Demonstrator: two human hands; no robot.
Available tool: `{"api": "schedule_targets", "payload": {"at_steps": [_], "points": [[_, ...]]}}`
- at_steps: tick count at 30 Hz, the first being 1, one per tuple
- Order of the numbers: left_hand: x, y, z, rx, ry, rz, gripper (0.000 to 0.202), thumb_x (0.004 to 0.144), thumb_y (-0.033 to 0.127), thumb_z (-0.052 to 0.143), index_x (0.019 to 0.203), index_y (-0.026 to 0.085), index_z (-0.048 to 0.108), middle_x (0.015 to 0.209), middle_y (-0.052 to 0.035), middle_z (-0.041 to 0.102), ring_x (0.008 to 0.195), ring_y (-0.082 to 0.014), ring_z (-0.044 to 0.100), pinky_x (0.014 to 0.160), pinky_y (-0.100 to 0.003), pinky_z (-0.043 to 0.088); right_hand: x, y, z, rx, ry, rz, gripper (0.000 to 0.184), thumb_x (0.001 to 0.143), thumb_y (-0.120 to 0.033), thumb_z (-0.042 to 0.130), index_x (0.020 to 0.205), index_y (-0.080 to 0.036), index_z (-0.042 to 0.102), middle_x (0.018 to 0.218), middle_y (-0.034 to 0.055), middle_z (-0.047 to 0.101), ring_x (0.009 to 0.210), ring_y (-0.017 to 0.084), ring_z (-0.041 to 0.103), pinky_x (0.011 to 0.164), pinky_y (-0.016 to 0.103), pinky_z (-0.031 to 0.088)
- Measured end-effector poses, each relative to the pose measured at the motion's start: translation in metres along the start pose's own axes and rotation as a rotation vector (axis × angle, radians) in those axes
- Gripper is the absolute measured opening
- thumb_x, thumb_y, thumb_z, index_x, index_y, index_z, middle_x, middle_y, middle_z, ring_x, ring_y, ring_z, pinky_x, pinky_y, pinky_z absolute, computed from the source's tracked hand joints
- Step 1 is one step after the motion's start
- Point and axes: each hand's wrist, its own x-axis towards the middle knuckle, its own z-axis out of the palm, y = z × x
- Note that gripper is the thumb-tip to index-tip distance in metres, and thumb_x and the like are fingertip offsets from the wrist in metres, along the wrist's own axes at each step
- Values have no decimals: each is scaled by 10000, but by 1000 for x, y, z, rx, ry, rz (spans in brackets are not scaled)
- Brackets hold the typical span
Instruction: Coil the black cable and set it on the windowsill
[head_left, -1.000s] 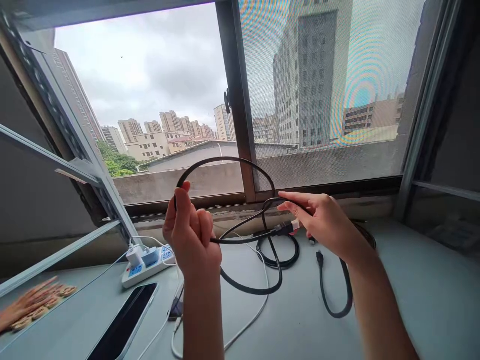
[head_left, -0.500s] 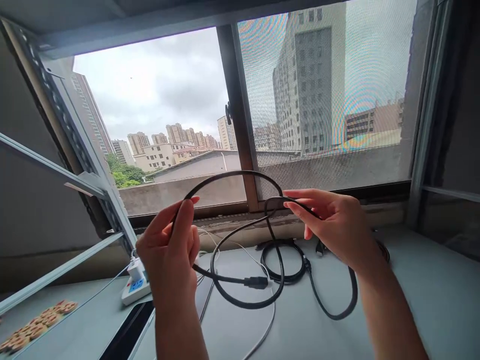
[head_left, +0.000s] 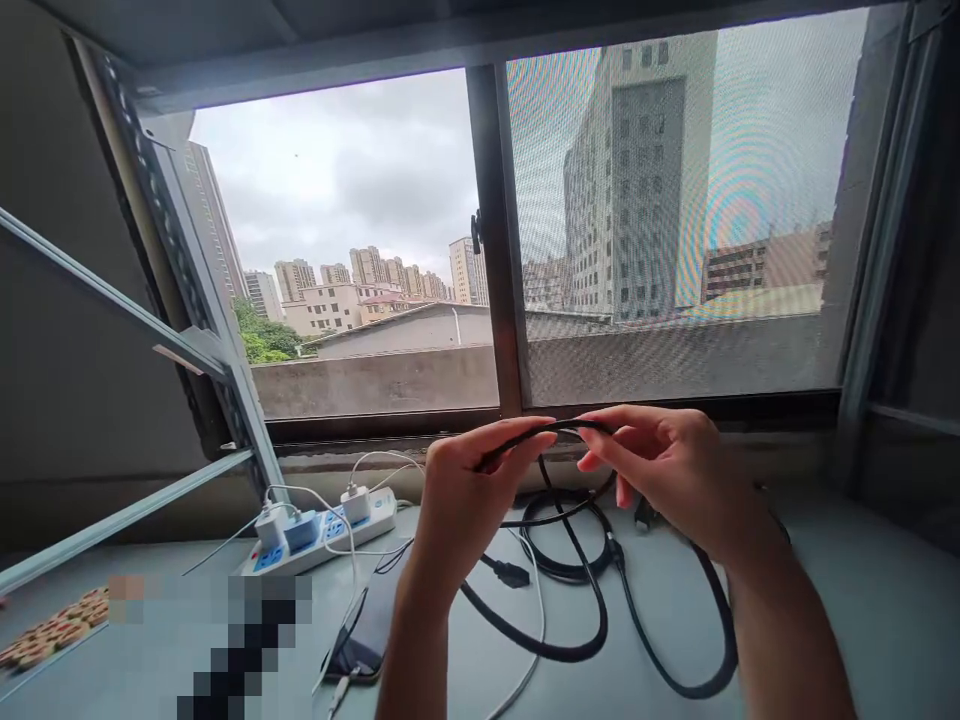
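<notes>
Both hands pinch a black cable above the desk, close to each other. My left hand holds it between thumb and fingers, and a short stretch runs straight across to my right hand, which pinches it too. A loop of the cable hangs below the left hand. One black connector end dangles under that loop. From the right hand another length drops in a curve towards the desk. Behind the hands lies a coiled black cable on the desktop; the hands and held cable partly cover it.
A white power strip with plugged-in chargers stands at the left by the window. A dark phone with a white cable lies before it. Metal shelf bars cross the left side. A patterned strip lies far left.
My left hand has moved right, up to my right hand, with the cable pinched in it. The upper loop between the hands has become a short stretch. The view has shifted slightly.
</notes>
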Motion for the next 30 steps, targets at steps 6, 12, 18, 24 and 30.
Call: {"api": "schedule_targets", "payload": {"at_steps": [6, 12, 18, 24, 30], "points": [[-3, 7, -7, 132, -30, 18, 136, 775, 333, 649, 825, 224, 713, 566, 22, 586, 476, -83, 480, 452, -187, 373, 0, 0, -4, 70, -66, 64, 294, 829, -411, 659, 957, -149, 691, 640, 34, 646, 380, 99, 514, 316, 137, 393], [-4, 13, -15, 95, -64, 91, 197, 813, 376, 597, 794, 212, 705, 573, 7, 592, 546, -115, 543, 610, -249, 450, 0, 0, -7, 138, 74, 25, 279, 784, -387, 693, 923, -147, 713, 604, 36, 633, 335, 86, 467, 292, 139, 388], [3, 3, -8, 25, -72, 90, 341, 869, 440, 496, 716, 204, 689, 482, 25, 507, 492, -103, 485, 625, -257, 429, 9, 6, -8, 102, 208, -1, 311, 756, -376, 678, 943, -130, 713, 585, 36, 636, 291, 70, 407, 252, 138, 324], [-4, 10, 17, -3, 161, 140, 473, 833, 442, 543, 437, 182, 526, 385, 39, 357, 357, -62, 286, 385, -224, 231, 13, 11, 0, -119, 279, 102, 251, 805, -230, 574, 984, -99, 691, 473, -2, 582, 266, 92, 420, 251, 146, 336], [-11, 7, 22, 127, -462, -108, 443, 886, 443, 418, 625, 177, 658, 369, 33, 445, 313, -75, 345, 346, -201, 236, 16, 18, 1, -247, 136, 183, 184, 802, -149, 567, 912, -101, 706, 409, -29, 517, 285, 115, 450, 250, 163, 326]]}}
